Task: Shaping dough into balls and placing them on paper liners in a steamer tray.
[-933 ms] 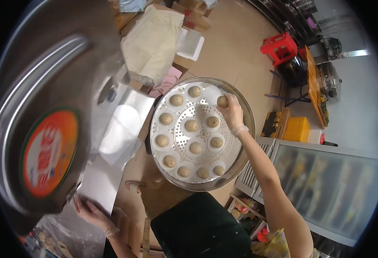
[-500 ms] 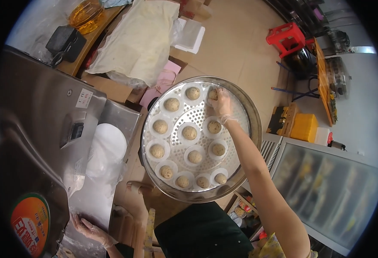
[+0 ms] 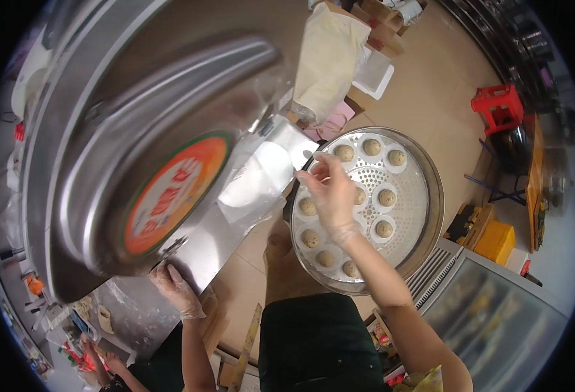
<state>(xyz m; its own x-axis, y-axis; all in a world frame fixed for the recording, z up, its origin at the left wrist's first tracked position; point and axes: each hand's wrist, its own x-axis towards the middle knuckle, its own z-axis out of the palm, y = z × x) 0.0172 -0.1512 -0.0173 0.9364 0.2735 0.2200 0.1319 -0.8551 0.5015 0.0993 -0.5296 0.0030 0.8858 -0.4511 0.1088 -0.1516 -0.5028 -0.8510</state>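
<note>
A round metal steamer tray with a perforated base holds several speckled dough balls, each on a white paper round. Over its left part hovers my right hand in a clear glove, thumb and fingers apart with nothing visible between them. It covers some of the balls. Beside it, a stack of white paper rounds lies on a metal ledge under a large steel machine. At the machine's lower edge, my left hand, also gloved, has its fingers extended near a small metal part.
A floury steel table extends at lower left, where another person's hands show. A cream cloth lies beyond the tray. A red stool, a yellow box and a glass-topped freezer are at right.
The view has turned left, bringing in more of the machine. My right hand has left the ball at the tray's far side and moved toward the paper rounds. My left hand is at the machine's edge.
</note>
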